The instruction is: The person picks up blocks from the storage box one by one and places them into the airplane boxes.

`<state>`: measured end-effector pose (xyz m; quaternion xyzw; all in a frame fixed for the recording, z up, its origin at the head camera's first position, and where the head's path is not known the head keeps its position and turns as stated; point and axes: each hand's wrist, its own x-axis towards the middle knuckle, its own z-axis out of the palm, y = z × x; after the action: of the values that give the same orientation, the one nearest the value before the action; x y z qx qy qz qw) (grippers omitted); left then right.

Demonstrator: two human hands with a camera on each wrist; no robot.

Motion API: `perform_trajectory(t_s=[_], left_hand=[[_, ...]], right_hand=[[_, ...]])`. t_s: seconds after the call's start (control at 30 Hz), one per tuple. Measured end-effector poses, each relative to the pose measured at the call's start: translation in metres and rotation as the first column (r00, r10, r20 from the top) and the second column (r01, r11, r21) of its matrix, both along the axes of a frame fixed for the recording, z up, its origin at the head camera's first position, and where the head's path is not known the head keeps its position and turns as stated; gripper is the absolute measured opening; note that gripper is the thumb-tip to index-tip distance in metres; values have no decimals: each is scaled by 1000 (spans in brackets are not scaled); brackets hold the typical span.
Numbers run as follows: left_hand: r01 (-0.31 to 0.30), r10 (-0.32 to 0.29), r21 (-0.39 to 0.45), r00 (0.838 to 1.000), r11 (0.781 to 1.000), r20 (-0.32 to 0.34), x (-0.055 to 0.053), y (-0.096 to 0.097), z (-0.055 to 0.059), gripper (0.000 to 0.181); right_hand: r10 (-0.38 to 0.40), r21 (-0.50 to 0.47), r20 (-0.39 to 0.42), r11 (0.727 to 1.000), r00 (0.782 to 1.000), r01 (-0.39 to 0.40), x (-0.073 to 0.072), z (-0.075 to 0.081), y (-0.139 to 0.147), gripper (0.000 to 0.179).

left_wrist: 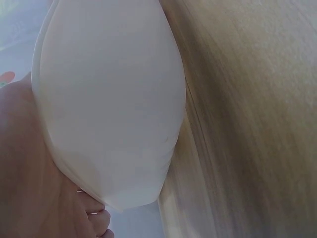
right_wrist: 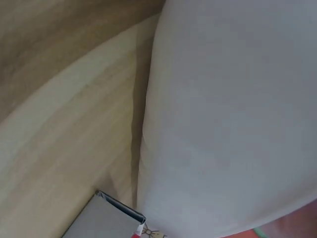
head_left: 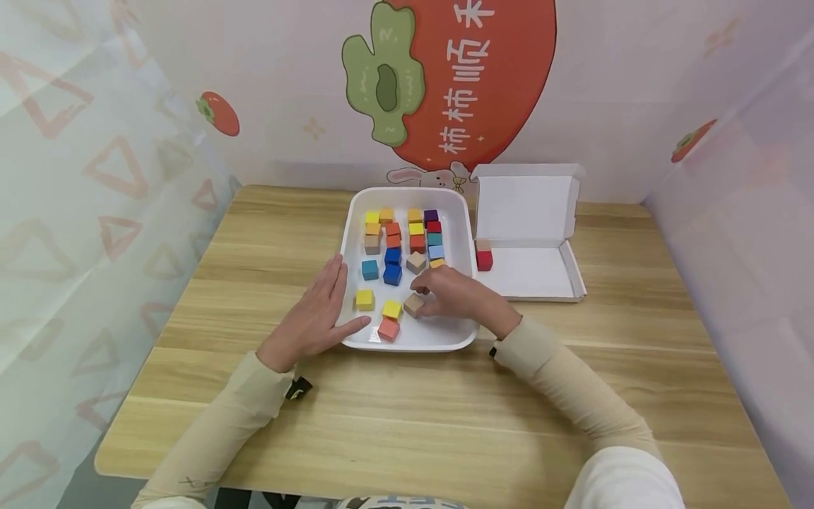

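Note:
A white tray holds several small coloured cubes, many lined up in columns toward its back. My left hand rests on the tray's left rim, fingers straight and thumb reaching over the near left corner. In the left wrist view, that hand lies along the rim beside the tray's outer wall. Inside the tray at the right, my right hand has thumb and forefinger curled about a plain wooden cube. Close by lie a yellow cube and a pink cube.
An open white cardboard box stands against the tray's right side, its lid raised. A red cube and a wooden cube sit at the box's left edge. Behind the wooden table rises a printed backdrop.

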<state>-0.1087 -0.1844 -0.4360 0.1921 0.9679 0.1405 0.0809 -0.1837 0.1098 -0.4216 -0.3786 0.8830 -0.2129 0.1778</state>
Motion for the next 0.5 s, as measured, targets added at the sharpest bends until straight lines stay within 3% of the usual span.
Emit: perform_trajectory(t_s=[0.33, 0.5], left_hand=[[-1, 1, 3, 1000, 1000, 4, 1, 1, 2, 112], [-8, 8, -7, 1000, 1000, 6, 1, 2, 2, 113]], right_hand=[[0, 1, -26, 1000, 1000, 0, 5, -4, -4, 36], [-23, -2, -25, 1000, 999, 23, 6, 3, 0, 34]])
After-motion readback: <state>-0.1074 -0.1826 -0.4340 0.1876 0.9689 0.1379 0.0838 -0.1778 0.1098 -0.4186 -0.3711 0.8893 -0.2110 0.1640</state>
